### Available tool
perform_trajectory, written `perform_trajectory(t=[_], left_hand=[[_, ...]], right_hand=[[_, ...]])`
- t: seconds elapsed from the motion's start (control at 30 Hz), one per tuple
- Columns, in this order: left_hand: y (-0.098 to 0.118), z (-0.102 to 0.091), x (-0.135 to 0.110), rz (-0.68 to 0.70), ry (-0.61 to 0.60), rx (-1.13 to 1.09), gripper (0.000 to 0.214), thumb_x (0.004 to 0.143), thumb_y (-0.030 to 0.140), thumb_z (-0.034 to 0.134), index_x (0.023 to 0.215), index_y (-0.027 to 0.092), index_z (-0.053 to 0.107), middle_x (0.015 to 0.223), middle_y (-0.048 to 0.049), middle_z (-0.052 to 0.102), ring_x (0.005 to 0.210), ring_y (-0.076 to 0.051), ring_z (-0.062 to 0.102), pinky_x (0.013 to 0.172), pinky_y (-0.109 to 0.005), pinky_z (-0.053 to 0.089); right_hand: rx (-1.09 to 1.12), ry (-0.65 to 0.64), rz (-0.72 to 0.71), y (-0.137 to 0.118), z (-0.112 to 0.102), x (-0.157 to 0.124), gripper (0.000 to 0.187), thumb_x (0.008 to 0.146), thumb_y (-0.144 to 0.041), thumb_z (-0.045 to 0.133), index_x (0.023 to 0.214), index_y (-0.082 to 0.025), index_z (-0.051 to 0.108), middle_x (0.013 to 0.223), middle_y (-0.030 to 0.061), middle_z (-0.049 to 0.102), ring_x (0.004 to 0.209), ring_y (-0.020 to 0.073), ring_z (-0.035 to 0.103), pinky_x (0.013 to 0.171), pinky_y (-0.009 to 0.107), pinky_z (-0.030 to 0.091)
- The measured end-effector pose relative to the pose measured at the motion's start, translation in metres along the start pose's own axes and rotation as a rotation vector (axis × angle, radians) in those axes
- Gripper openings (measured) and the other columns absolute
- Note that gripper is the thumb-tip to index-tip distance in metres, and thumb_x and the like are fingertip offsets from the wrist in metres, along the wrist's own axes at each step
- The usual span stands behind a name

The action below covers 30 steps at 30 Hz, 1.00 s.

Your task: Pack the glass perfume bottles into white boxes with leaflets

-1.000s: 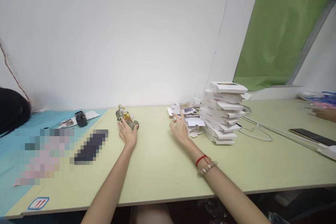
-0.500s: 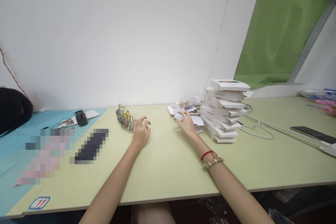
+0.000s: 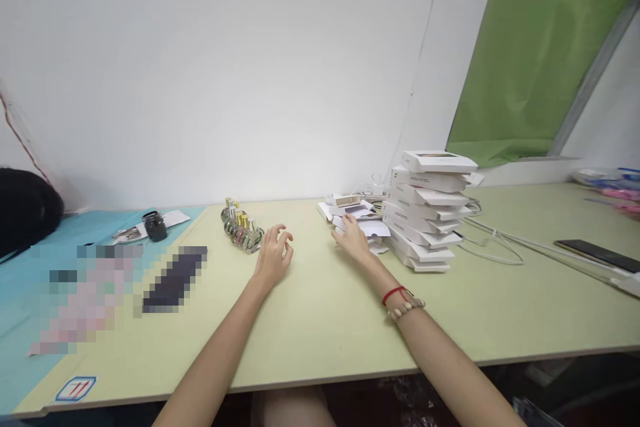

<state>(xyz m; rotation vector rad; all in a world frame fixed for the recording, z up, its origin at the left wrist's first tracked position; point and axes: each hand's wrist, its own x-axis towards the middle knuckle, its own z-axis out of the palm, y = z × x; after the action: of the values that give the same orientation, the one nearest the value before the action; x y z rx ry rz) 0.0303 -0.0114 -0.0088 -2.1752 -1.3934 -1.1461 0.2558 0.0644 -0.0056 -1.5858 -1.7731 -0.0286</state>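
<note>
My left hand (image 3: 274, 256) hovers over the table just right of a row of small glass bottles (image 3: 243, 235) with gold and silver caps. Its fingers are curled but apart, and nothing is in them. Further right, my right hand (image 3: 353, 240) has its thumb and fingers closed on the edge of a white paper box (image 3: 376, 228), which looks flattened or unfolded. This lies among other loose white boxes (image 3: 345, 201) in a small pile. The fingers partly cover the gripped edge. A red cord and a beaded bracelet circle my right wrist.
A tall stack of white boxes (image 3: 425, 213) stands right of the pile, with white cables (image 3: 495, 237) behind it. Further right lies a dark phone-like slab (image 3: 597, 255). At left are a dark jar (image 3: 155, 226), blue cloth (image 3: 85, 227) and a black bag (image 3: 27, 210).
My left hand has shifted slightly right, away from the bottles. My right hand has moved a little, and the white paper box under its fingers has shifted slightly.
</note>
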Motion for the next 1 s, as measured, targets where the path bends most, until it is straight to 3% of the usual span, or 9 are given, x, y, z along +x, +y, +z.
perform_trajectory(t=[0.17,0.3,0.43,0.53,0.6,0.7,0.8,0.9,1.0], left_hand=[[0.002,0.0,0.0,0.009,-0.023,-0.004,0.018,0.079,0.013,0.039,0.09,0.02,0.051,0.109,-0.0081,0.048,0.103,-0.021,0.045,0.087,-0.035,0.035],[0.005,0.0,0.0,0.001,-0.015,-0.022,0.021,0.079,0.012,0.039,0.095,0.02,0.05,0.106,-0.0082,0.049,0.1,-0.02,0.047,0.088,-0.036,0.035],[0.007,-0.002,0.001,-0.016,0.003,-0.087,0.031,0.081,0.021,0.042,0.112,0.019,0.044,0.108,-0.0091,0.051,0.104,-0.021,0.046,0.09,-0.036,0.034],[0.01,-0.004,0.002,-0.044,-0.001,-0.178,0.049,0.077,0.034,0.052,0.121,0.018,0.038,0.116,-0.011,0.049,0.109,-0.023,0.045,0.093,-0.038,0.033],[0.013,-0.004,0.001,-0.104,-0.048,-0.268,0.06,0.072,0.041,0.057,0.124,0.018,0.037,0.119,-0.0114,0.049,0.106,-0.024,0.048,0.092,-0.039,0.035],[0.016,-0.001,0.0,-0.26,-0.183,-0.449,0.061,0.07,0.046,0.057,0.122,0.02,0.041,0.116,-0.0087,0.053,0.098,-0.021,0.054,0.085,-0.035,0.042],[0.016,0.004,-0.001,-0.44,-0.245,-0.632,0.054,0.068,0.046,0.061,0.113,0.019,0.048,0.107,-0.0077,0.06,0.093,-0.021,0.057,0.079,-0.032,0.046],[0.016,0.011,0.001,-0.547,-0.135,-0.784,0.05,0.069,0.043,0.062,0.108,0.015,0.049,0.105,-0.0093,0.061,0.092,-0.019,0.058,0.078,-0.031,0.047],[0.016,0.017,0.003,-0.53,-0.051,-0.86,0.042,0.079,0.043,0.049,0.111,0.016,0.046,0.108,-0.0089,0.059,0.094,-0.017,0.057,0.08,-0.029,0.047]], right_hand=[[0.178,0.168,-0.018,-0.014,-0.01,-0.002,0.053,0.071,-0.028,0.05,0.123,-0.016,0.046,0.131,0.0107,0.04,0.065,0.0133,0.059,0.074,0.032,0.046],[0.364,0.333,-0.081,-0.026,-0.021,-0.005,0.041,0.075,-0.027,0.046,0.114,-0.019,0.054,0.121,0.0091,0.048,0.066,0.0122,0.058,0.073,0.031,0.046],[0.649,0.409,-0.054,-0.037,-0.028,-0.008,0.04,0.077,-0.035,0.045,0.112,-0.017,0.054,0.1,0.0087,0.056,0.069,0.014,0.056,0.057,0.026,0.048],[0.914,0.219,-0.016,-0.044,-0.025,-0.011,0.051,0.072,-0.039,0.052,0.118,-0.018,0.043,0.073,0.0003,0.055,0.056,0.0114,0.051,0.044,0.022,0.045],[1.025,-0.024,-0.036,-0.047,-0.019,-0.014,0.05,0.069,-0.038,0.055,0.114,-0.019,0.045,0.061,-0.0055,0.048,0.048,0.009,0.047,0.041,0.021,0.044],[1.071,-0.323,-0.069,-0.05,-0.01,-0.018,0.042,0.068,-0.037,0.058,0.104,-0.019,0.051,0.058,-0.0067,0.045,0.049,0.0079,0.047,0.042,0.02,0.046],[1.085,-0.334,-0.013,-0.053,-0.006,-0.021,0.045,0.067,-0.04,0.06,0.108,-0.021,0.051,0.078,-0.0009,0.052,0.06,0.0095,0.053,0.043,0.018,0.047],[1.121,-0.311,0.095,-0.055,-0.005,-0.022,0.06,0.068,-0.041,0.061,0.122,-0.027,0.04,0.107,0.0064,0.051,0.08,0.0144,0.058,0.049,0.022,0.053],[1.122,-0.437,0.074,-0.056,-0.001,-0.023,0.065,0.064,-0.037,0.066,0.123,-0.025,0.041,0.113,0.0088,0.051,0.09,0.0178,0.058,0.055,0.026,0.056]])
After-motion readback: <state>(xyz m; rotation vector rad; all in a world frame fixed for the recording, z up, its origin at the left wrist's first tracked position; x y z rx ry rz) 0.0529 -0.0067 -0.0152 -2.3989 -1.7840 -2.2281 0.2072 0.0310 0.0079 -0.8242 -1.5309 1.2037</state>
